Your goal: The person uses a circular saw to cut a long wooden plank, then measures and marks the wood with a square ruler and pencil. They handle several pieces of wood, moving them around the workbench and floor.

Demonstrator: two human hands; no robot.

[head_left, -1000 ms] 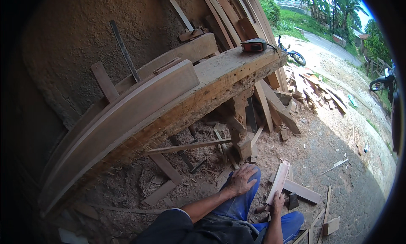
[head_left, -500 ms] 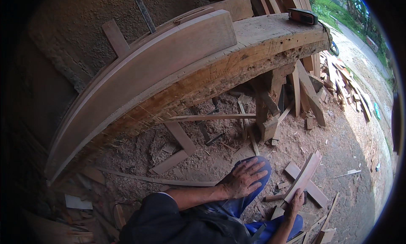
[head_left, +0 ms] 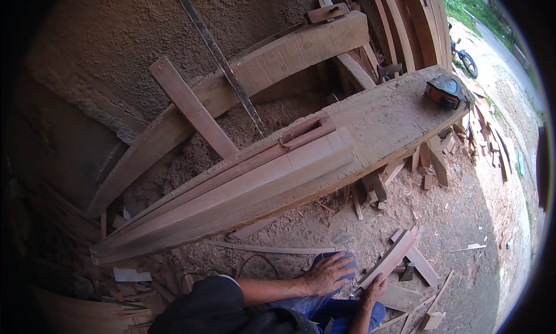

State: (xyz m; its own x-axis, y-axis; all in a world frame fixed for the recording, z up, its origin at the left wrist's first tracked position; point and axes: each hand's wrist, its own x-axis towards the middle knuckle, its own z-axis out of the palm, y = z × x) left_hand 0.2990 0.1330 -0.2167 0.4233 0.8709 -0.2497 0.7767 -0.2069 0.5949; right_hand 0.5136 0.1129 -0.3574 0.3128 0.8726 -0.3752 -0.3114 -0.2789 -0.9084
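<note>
My left hand (head_left: 328, 276) lies flat on my blue-trousered knee (head_left: 338, 258), fingers stretched out and holding nothing. Closed round the lower end of a pale reddish wooden strip (head_left: 390, 256) is my right hand (head_left: 376, 289), to the right of that knee. The strip slants up and to the right, across another short board (head_left: 424, 265). Partly covered by the strip is a dark metal head (head_left: 408, 271), seemingly of a hammer. Below it rests a flat board offcut (head_left: 399, 297).
A thick timber bench (head_left: 394, 111) spans the area ahead, carrying a curved wooden piece (head_left: 301, 162) and a dark tape measure (head_left: 445, 92). Behind it stand a curved beam (head_left: 289, 59) and a leaning metal bar (head_left: 220, 59). Shavings and offcuts cover the floor (head_left: 324, 221).
My view has shifted, so more of the bench top and the space behind it shows. My left hand stays on the knee, and my right hand keeps hold of the strip.
</note>
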